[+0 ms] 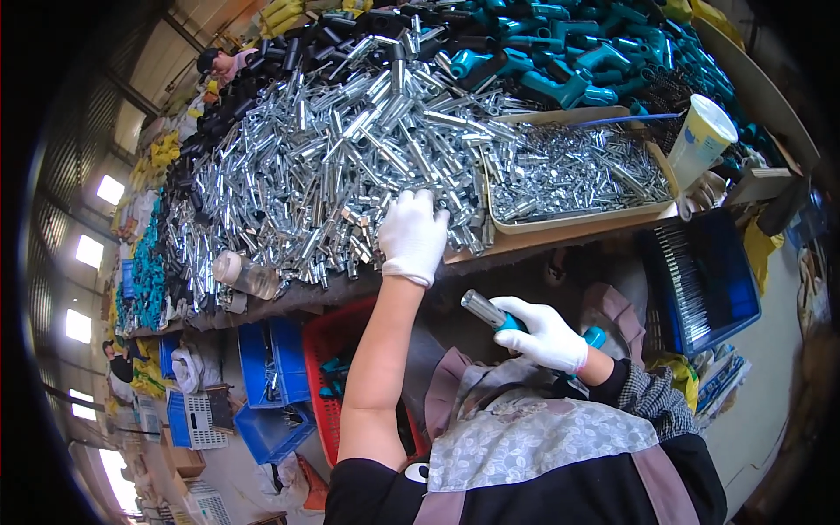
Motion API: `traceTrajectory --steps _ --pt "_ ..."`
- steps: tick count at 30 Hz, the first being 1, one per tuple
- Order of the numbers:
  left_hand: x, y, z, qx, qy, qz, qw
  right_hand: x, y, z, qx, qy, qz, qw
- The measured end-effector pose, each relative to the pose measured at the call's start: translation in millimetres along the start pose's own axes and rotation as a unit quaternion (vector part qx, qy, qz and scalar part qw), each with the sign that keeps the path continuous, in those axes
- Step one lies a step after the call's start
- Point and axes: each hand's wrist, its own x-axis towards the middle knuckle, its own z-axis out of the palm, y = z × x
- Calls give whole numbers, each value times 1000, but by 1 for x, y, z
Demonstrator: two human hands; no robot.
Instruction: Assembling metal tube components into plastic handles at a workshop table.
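My left hand (413, 238), in a white glove, reaches over the near edge of a big pile of shiny metal tubular parts (332, 166). Its fingers are bent down among the parts with the thumb apart, and the tips are partly hidden; I see nothing held in it. Lower and to the right, in front of my lap, my gloved right hand (547, 337) is closed around a teal-handled tool with a metal tube (483, 308). The tube points up and left, and a teal end shows past the wrist side of the glove.
Right of the pile lies a shallow tray (525, 226) of small metal pieces, beside a white cup (703, 136). Teal tool housings (569, 83) are heaped behind. A clear bottle (249, 274) sits at the left edge. Blue bins (273, 363) and a red crate (319, 411) stand below.
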Motion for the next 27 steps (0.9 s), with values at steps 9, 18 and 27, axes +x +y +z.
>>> traceTrajectory --steps 9,18,27 --pt "-40 -17 -22 -468 89 -101 873 4 5 0 -24 58 27 998" --pt "-139 9 -31 -662 -69 -210 716 -5 -4 -8 -255 69 -88 960" --pt "-152 3 -31 -549 -191 -206 787 -16 -8 -7 -399 30 -77 913"
